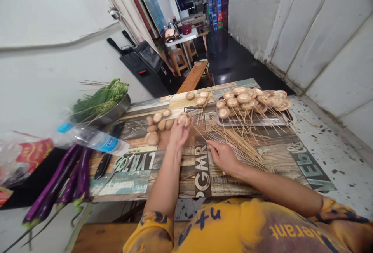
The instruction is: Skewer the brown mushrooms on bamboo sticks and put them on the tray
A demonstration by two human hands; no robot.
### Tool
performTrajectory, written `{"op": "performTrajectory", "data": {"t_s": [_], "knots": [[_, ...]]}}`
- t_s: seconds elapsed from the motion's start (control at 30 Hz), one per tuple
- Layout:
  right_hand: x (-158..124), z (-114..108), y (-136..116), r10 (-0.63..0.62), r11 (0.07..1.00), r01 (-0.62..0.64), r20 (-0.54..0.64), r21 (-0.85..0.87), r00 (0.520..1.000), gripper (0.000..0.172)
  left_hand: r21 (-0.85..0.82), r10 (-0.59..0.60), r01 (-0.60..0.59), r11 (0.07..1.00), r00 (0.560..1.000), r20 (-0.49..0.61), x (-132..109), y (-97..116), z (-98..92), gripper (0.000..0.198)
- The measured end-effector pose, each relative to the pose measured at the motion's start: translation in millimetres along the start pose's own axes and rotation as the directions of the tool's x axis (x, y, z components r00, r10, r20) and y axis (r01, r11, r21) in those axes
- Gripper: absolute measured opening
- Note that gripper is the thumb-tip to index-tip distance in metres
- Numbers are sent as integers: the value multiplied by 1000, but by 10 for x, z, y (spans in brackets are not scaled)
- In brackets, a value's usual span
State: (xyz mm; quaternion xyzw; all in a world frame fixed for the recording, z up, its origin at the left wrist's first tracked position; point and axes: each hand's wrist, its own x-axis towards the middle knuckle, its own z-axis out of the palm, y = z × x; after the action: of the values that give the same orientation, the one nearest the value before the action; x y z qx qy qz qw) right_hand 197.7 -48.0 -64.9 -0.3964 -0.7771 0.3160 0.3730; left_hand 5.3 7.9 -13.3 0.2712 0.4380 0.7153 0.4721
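My left hand point(179, 132) is closed around a mushroom point(184, 118), its pale underside facing up. In my right hand point(223, 155) is a thin bamboo skewer point(199, 132), pinched near its end and slanting toward that mushroom; whether its tip is inside, I cannot tell. Left of my left hand lies a small heap of loose mushrooms point(159, 125). Just beyond my right hand spreads a bundle of bare skewers point(237, 140). Skewered mushrooms point(244, 98) are piled on a metal tray point(266, 120) at the right, and a few more skewered mushrooms point(201, 101) rest at the table's far side.
On the left are a metal bowl point(116, 110) of green vegetables, a lying plastic bottle point(93, 138), a black-handled knife point(102, 165) and several eggplants point(55, 183) overhanging the table's point(171, 181) front edge. A wooden bench point(194, 76) stands beyond the table.
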Motion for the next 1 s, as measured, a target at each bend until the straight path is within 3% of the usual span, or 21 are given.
{"op": "performTrajectory", "data": {"t_s": [0.53,0.73,0.83,1.0], "knots": [[94,128,75,-23,999,21,-85,-34,996,33,2,-7,7,1000,998,57,-46,-62,74,13],[145,162,116,-100,986,114,-115,123,988,31,-90,-44,46,995,999,26,-59,-37,100,14],[144,187,129,-93,980,108,-92,168,991,29,-157,-5,8,988,1000,20,-70,-46,130,17],[110,226,132,-105,986,111,-55,123,993,25,-161,101,-102,982,995,-17,-96,-114,191,7]]}}
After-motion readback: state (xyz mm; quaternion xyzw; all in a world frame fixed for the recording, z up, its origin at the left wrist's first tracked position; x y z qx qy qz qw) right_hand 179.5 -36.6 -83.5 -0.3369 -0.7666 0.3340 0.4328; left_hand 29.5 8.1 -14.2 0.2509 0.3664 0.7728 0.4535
